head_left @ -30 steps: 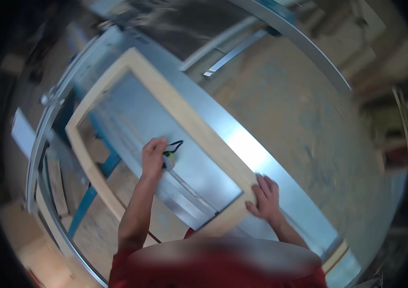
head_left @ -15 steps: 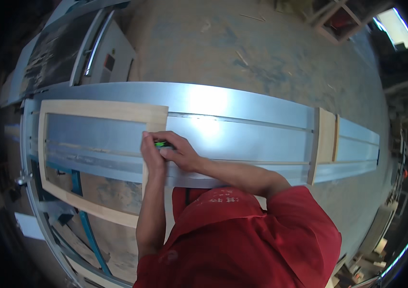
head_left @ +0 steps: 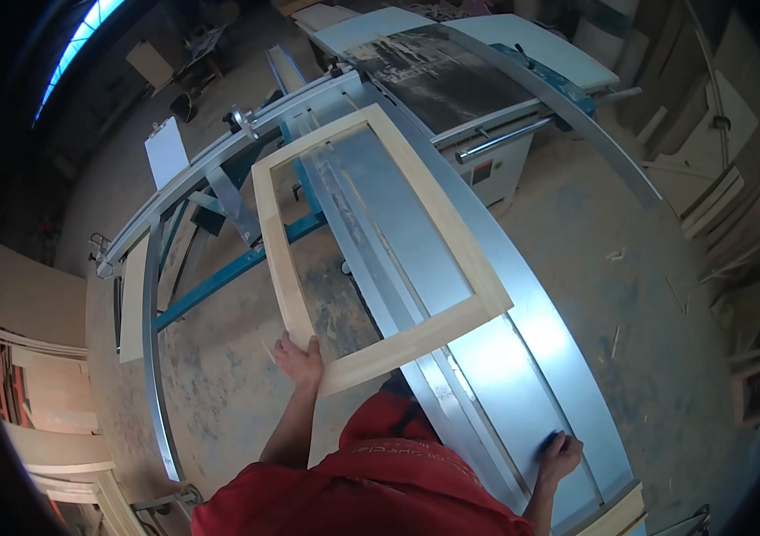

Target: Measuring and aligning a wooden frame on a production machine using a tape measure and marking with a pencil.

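Note:
A rectangular, pale wooden frame lies across the sliding metal table, its left side hanging out past the table edge. My left hand grips the near left corner of this frame, thumb on top. Over the metal table at lower right, my right hand is closed, apart from the frame. Something small and dark shows at its fingertips; its kind is too hidden to tell.
The dark-topped saw bench stands at the far end. A metal crosscut fence and teal support bar extend left. Wooden strips lie at the table's near end. Boards are stacked at far left.
My view has swung toward the saw. My hands, together at the frame's side around a small green and dark object, have parted: left to the frame's corner, right over the bare table.

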Demonstrator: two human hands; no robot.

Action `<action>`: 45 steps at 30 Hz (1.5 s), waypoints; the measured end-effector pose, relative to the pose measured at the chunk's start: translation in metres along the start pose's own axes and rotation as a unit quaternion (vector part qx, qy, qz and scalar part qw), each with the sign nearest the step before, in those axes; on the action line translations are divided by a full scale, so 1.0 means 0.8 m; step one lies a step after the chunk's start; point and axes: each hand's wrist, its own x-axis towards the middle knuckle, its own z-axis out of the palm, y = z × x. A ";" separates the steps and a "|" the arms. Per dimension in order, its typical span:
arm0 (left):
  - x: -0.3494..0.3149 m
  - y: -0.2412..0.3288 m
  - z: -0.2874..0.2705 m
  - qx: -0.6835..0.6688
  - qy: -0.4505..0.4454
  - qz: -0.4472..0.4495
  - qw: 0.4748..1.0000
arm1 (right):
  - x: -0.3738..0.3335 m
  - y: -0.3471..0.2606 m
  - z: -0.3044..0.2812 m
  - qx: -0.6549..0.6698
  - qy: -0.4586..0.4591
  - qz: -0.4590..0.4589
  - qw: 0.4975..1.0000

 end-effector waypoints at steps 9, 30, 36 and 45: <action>-0.016 0.028 -0.021 -0.419 -0.287 -0.340 0.792 | 0.053 -0.162 0.054 0.472 -0.147 0.224 0.840; -0.022 0.328 0.034 -0.415 -0.703 -0.161 0.555 | 0.260 -0.283 0.154 0.603 -0.011 0.319 0.731; 0.164 0.356 0.162 -0.406 -0.514 0.132 0.744 | 0.419 -0.218 0.203 0.578 -0.036 0.328 0.746; 0.342 0.518 0.308 -0.332 -0.438 0.220 0.806 | 0.541 -0.224 0.232 0.519 -0.076 0.370 0.767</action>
